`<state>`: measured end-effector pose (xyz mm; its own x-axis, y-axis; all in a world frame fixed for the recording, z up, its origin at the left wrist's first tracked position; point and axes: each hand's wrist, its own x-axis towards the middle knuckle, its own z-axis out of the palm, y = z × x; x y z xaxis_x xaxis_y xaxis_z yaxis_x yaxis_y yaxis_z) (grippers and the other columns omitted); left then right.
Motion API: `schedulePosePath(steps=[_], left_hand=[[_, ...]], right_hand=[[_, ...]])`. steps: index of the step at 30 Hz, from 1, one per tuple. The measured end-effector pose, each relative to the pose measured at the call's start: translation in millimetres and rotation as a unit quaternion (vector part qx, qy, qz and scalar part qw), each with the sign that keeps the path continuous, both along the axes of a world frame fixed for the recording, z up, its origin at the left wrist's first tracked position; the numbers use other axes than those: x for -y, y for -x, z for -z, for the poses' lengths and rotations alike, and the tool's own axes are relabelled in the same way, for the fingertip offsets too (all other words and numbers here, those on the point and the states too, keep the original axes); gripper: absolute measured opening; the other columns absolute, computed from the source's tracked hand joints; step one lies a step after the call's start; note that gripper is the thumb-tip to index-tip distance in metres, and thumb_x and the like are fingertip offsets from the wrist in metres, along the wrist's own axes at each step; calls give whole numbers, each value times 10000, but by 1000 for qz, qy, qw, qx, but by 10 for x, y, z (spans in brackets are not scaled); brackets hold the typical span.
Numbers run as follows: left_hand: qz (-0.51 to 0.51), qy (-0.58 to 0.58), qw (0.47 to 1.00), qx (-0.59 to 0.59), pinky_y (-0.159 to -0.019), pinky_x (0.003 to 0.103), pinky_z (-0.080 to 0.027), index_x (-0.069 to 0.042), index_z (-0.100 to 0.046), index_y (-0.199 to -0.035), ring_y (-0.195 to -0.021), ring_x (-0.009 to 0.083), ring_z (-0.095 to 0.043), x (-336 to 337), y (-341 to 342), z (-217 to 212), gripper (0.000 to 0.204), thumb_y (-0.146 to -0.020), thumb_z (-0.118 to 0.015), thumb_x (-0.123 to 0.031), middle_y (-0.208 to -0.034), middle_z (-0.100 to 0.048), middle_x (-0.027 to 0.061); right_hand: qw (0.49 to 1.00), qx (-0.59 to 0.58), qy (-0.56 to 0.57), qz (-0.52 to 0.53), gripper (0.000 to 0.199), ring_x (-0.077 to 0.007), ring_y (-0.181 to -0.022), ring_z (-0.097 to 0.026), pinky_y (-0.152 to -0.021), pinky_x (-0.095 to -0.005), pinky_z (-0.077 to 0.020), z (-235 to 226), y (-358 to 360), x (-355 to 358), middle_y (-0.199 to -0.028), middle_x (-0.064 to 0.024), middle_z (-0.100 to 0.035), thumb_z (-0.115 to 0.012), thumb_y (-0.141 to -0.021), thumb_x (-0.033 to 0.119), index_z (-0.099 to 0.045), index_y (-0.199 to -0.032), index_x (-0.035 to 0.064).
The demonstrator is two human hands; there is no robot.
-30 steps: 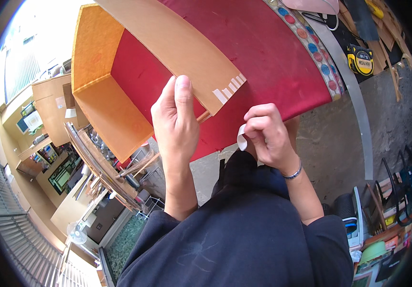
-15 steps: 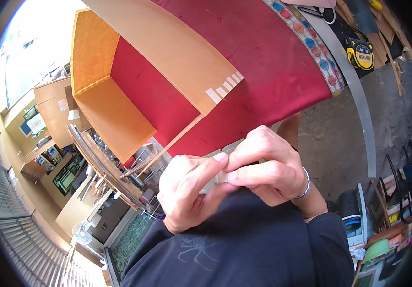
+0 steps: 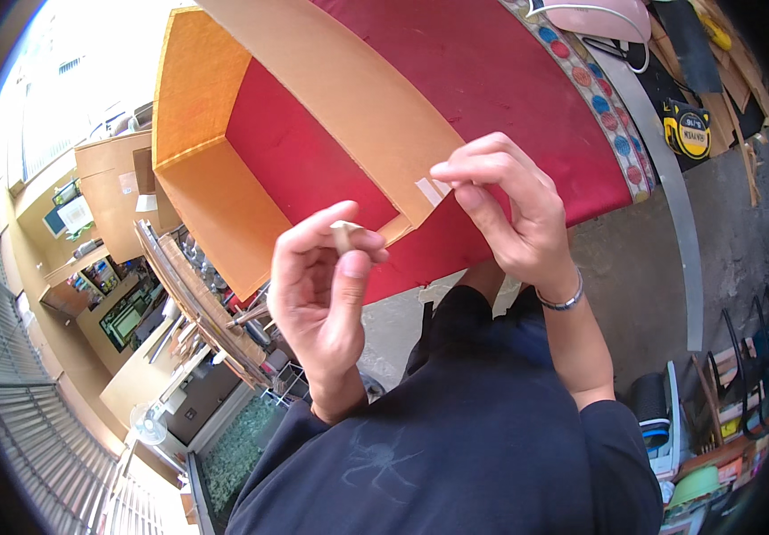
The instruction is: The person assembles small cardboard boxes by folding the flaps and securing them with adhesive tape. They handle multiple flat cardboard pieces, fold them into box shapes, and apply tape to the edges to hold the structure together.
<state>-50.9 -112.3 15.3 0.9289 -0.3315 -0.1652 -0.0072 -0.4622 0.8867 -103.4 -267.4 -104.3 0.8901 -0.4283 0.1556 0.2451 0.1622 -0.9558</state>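
Note:
My left hand (image 3: 318,303) is raised in front of the cardboard, its thumb and fingers closed on a small cream-coloured piece (image 3: 342,234) that looks like tape. Farther right, my right hand (image 3: 514,209) is at the lower corner of the long tan cardboard panel (image 3: 376,116), thumb and forefinger drawn together in a pinch. What sits between those fingertips is too small to make out. Short whitish tape strips (image 3: 429,190) lie along the panel's corner edge beside the fingertips, and the hand hides part of that row.
An orange-yellow box-like form (image 3: 215,169) adjoins the panel on a red-covered table (image 3: 527,116) with a dotted border. A yellow-black tape measure (image 3: 688,129) and a long grey strip (image 3: 670,187) lie to the right. Wooden slats (image 3: 202,308) stand at left.
My hands were together near my chest, handling a small pale piece. They have separated: the right moved up to the panel's corner, and the left lifted away with the cream-coloured piece.

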Motion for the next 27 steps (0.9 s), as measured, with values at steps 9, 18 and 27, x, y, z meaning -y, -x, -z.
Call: schedulePosePath(steps=[9,18,27], left_hand=[[-2,24,1000,-4,-804,278,-437,45,-562,-1217,-853,138,-541,-123,-99,59,286,-1050,-430,-146,-958,-559,75],[85,-140,984,65,-669,266,-458,-29,-399,-990,-724,135,-487,179,-72,392,239,-1002,-611,-139,-877,-466,70],[89,-138,986,29,-560,266,-402,-32,-377,-966,-650,107,-445,137,-99,415,247,-1029,-571,-171,-818,-443,64]], right_hand=[[998,-2,50,-23,177,-237,-871,-658,-752,-334,-540,76,-99,73,-948,-99,-653,-644,-896,-34,-697,-1051,33],[994,56,-28,-84,157,-167,-847,-642,-699,-291,-532,313,-186,-60,-968,-68,-636,-658,-881,-52,-699,-993,50],[995,65,-48,-63,130,-151,-858,-635,-709,-292,-527,412,-190,-151,-968,-63,-626,-660,-883,-45,-678,-968,52]])
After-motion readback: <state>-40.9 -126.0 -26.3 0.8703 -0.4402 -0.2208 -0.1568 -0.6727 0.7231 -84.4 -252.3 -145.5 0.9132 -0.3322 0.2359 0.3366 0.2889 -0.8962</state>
